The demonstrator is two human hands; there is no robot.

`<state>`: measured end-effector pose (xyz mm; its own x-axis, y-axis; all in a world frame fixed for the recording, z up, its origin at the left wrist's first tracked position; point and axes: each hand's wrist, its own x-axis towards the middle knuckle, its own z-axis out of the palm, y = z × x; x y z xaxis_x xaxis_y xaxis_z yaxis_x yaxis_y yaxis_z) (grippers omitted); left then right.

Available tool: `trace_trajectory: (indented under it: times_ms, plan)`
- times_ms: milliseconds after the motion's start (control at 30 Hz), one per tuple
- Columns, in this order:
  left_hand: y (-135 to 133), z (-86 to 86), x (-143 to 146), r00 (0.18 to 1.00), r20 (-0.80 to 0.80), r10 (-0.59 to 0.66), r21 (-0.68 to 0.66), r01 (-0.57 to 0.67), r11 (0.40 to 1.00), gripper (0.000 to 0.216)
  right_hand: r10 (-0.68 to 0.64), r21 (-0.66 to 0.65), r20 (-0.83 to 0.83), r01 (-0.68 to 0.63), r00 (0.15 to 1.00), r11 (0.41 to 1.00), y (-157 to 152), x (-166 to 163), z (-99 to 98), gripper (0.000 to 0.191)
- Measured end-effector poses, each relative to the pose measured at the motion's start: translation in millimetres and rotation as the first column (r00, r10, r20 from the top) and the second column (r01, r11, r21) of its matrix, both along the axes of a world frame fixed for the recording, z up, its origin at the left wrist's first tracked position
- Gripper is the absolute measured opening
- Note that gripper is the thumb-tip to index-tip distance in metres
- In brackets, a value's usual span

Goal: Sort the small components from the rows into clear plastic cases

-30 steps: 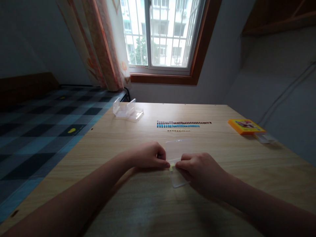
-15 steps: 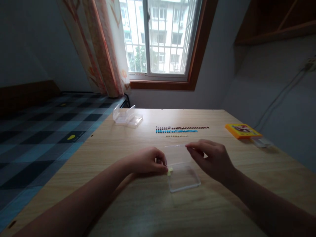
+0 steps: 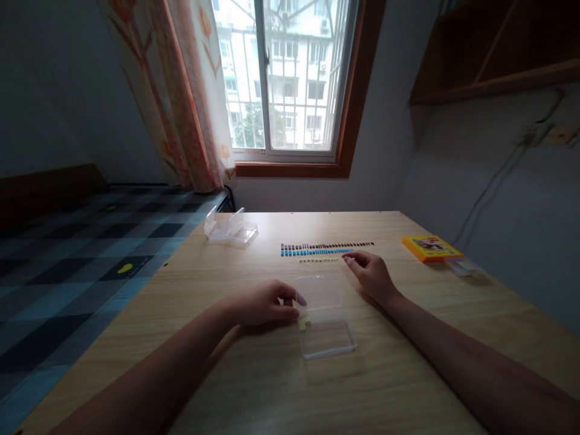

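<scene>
A small clear plastic case [image 3: 324, 326] lies open in front of me on the wooden table [image 3: 254, 386], with a tiny yellow-green piece [image 3: 304, 322] at its left edge. My left hand [image 3: 265, 303] rests beside the case, fingers curled with their tips touching its left side. My right hand [image 3: 371, 273] reaches forward, fingers pinched together close to rows of small dark, blue and tan pieces [image 3: 324, 248] laid in lines. Whether anything sits between those fingertips I cannot make out.
A second clear open case [image 3: 230, 228] sits at the table's far left. A yellow box [image 3: 431, 248] with a clear packet beside it lies far right. A bed with a checked cover [image 3: 81, 254] borders the table's left edge. Window and curtain stand behind.
My right hand left the case lid, which now lies open, and moved forward to the rows of small pieces. My left hand stayed by the case. The camera tilted up slightly.
</scene>
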<state>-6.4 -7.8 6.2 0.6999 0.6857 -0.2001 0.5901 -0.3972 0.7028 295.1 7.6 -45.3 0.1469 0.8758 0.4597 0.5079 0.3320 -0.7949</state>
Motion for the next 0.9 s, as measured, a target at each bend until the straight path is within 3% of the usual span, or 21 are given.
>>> trace_trajectory:
  times_ms: [133, 267, 400, 567, 900]
  plan:
    - [7, -6.5, -4, 0.992, 0.035, 0.125, 0.189, -0.129, 0.973, 0.036, 0.007, -0.022, -0.012, -0.007, 1.0, 1.0, 2, 0, -1.3, 0.034]
    - [13, -12.0, -1, 0.973, 0.081, 0.217, 0.397, -0.231, 0.888, 0.034, 0.001, -0.037, -0.046, -0.003, 0.999, 0.999, 5, 0, -2.1, 0.035]
    - [21, -19.1, 5, 0.953, 0.08, 0.291, 0.522, -0.289, 0.802, 0.034, -0.012, -0.041, -0.085, 0.008, 0.996, 0.999, 8, 0, -3.4, 0.036]
    - [40, -25.2, 17, 0.942, 0.026, 0.335, 0.621, -0.278, 0.733, 0.029, 0.006, -0.043, -0.116, -0.011, 0.993, 0.999, 9, -2, -2.3, 0.035]
    - [62, -22.1, 44, 0.936, -0.059, 0.347, 0.683, -0.216, 0.697, 0.022, 0.05, -0.032, -0.122, -0.055, 0.991, 0.998, 7, -5, 0.1, 0.036]
